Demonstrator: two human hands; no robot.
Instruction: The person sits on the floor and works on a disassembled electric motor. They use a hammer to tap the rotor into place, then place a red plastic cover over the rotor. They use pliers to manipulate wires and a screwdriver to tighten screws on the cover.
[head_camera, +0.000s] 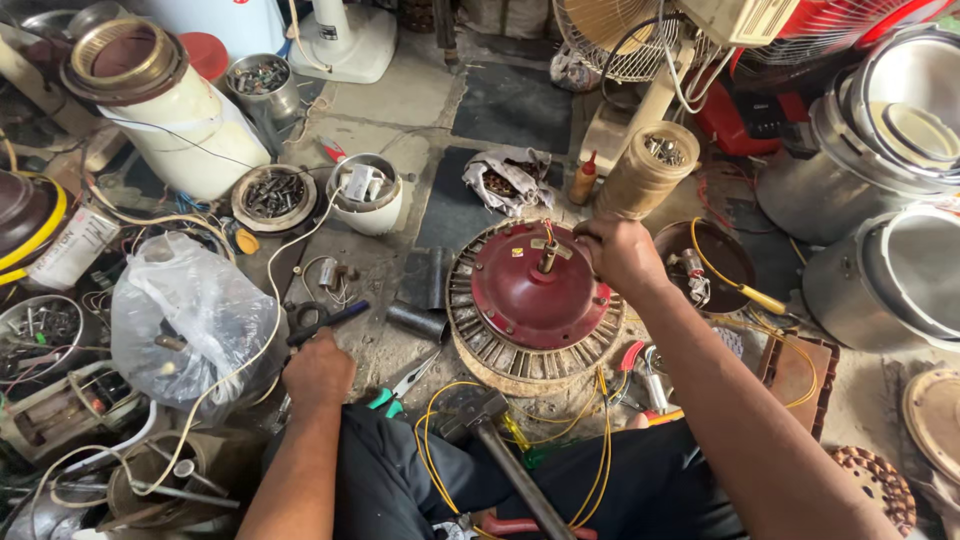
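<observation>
Right hand (618, 255) closed on far-right rim of red motor (535, 290), centre floor. Left hand (318, 368) gripping dark tool (325, 322), near left. We judge motor could tip off its rim — hammer (490, 425), yellow wires (600, 420) just beside, snag risk.

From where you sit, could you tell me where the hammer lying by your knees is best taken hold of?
Grip the hammer by its long dark handle, coming from above on the near side. The handle runs toward the lap, bare and close to both hands, while the heavy head lies among yellow wires on the floor, so a grip there could snag them.
</observation>
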